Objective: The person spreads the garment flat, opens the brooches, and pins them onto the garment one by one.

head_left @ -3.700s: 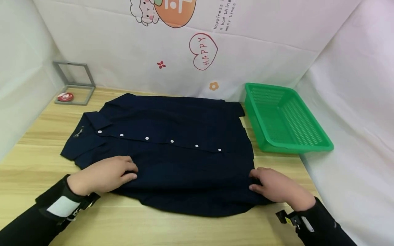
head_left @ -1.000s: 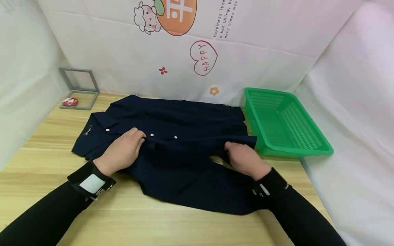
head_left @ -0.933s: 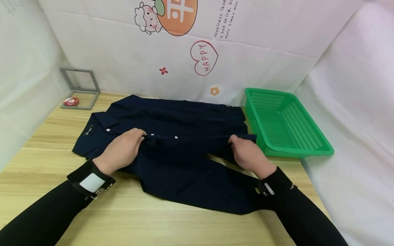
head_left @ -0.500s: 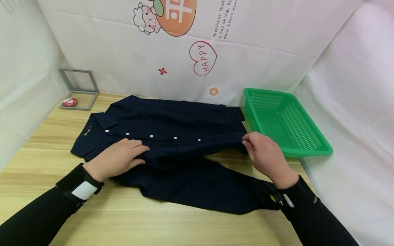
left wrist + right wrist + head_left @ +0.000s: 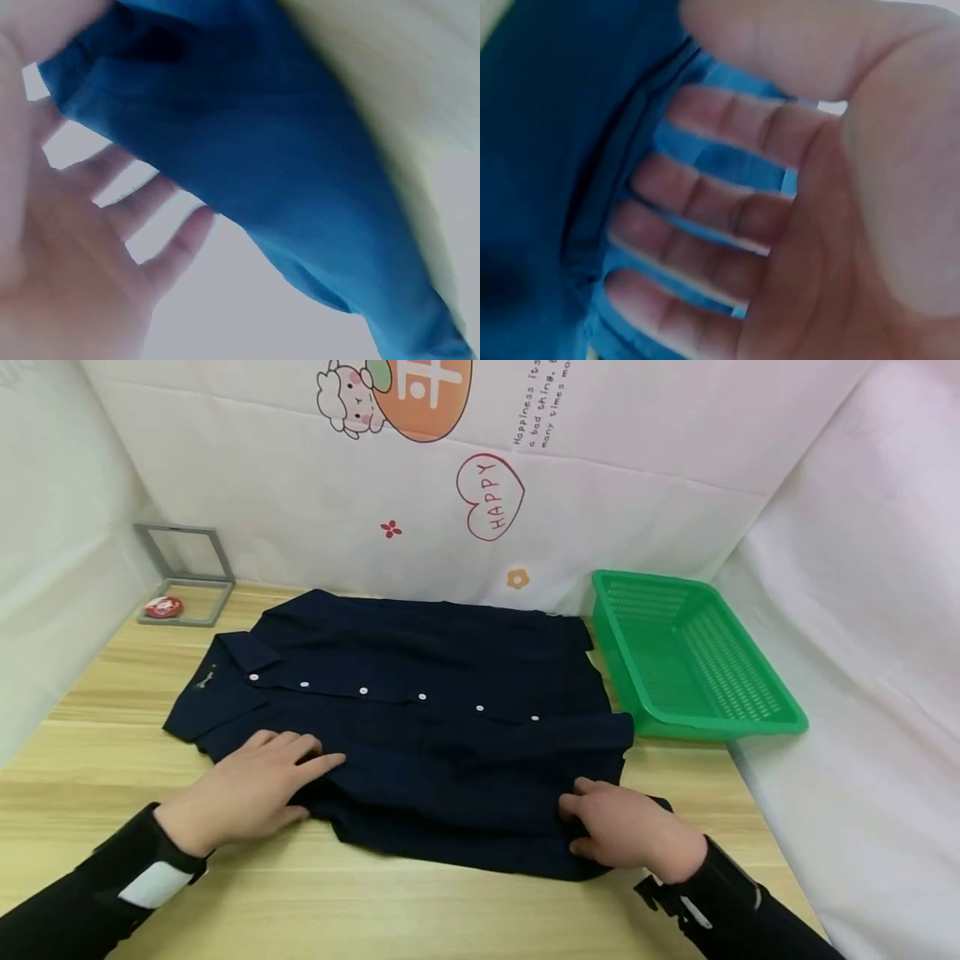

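A dark navy button-up shirt lies face up, with its collar to the left and a row of white buttons along its middle. My left hand rests at the shirt's near edge by the shoulder, fingers spread. In the left wrist view, the fingers of that left hand are apart and touch the cloth's edge. Over the lower near corner lies my right hand. The right wrist view shows this right hand with fingers loosely extended against the fabric, pinching nothing.
A green plastic basket stands at the right, close to the shirt's hem. At the back left, a grey hinged frame holds a red-and-white round item. White cloth walls enclose the wooden table.
The shirt's lifted near front panel has been laid down toward me, over the sleeve. The right hand let go of the hem and moved nearer; the left hand slid left and nearer.
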A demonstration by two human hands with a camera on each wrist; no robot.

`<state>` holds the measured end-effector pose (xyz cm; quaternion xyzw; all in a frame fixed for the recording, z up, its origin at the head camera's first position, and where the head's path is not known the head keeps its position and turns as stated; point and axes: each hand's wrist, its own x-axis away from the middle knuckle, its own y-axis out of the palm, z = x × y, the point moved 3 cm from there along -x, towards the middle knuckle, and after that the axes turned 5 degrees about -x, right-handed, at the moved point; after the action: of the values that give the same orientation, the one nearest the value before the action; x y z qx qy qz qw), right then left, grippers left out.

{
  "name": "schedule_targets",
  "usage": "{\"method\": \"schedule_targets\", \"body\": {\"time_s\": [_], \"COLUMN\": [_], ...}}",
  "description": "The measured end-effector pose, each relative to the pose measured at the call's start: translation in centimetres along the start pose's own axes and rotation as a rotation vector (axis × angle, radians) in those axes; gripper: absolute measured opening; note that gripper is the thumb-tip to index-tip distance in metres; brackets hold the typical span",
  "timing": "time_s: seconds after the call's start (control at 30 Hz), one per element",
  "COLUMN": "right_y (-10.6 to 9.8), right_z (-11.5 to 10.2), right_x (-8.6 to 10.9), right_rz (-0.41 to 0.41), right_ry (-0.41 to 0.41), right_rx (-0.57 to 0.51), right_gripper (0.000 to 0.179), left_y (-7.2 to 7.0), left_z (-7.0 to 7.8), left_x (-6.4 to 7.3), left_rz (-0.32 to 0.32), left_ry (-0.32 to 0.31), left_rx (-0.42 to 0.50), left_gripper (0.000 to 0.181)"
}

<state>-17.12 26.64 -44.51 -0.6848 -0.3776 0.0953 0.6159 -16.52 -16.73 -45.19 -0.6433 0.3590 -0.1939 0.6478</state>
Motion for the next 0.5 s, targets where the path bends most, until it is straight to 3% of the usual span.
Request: {"method": "schedule_targets", "body": {"time_s": [0.13,0.23,0.3,0.4,0.47,0.5], "right_y": [0.0,-0.3,-0.4,0.0,0.3,0.5], "right_z": [-1.4,-3.1,-4.3,-5.3,-5.5,-5.5], "right_x": [-0.6,-1.6,-2.4,-3.3,-3.7,-3.8], "right_rz": [0.059,0.134,0.161,0.125,0.095,0.084], "right_ry": [0.039,-0.034,-0.089,-0.092,-0.060,-0.044], "right_rx": [0.081,0.120,0.123,0.126,0.143,0.152], "right_gripper": [0.022,0.024,0.027,0.033,0.035,0.036], "left_y": [-0.3,-0.7,-1.1,-1.8,-2.1,-2.1], "left_z": [-0.9,-1.6,-1.9,-2.0,-1.8,-1.7], "left_x": [1.3,1.4,1.2,1.1,1.2,1.3], "left_rz": [0.041,0.156,0.267,0.387,0.372,0.323], "left_ry": [-0.112,-0.178,-0.247,-0.420,-0.573,-0.636], "left_rx": [-0.034,-0.052,-0.112,-0.230,-0.245,-0.214], "left_gripper": [0.033,0.025,0.026,0.038,0.049,0.055]}}
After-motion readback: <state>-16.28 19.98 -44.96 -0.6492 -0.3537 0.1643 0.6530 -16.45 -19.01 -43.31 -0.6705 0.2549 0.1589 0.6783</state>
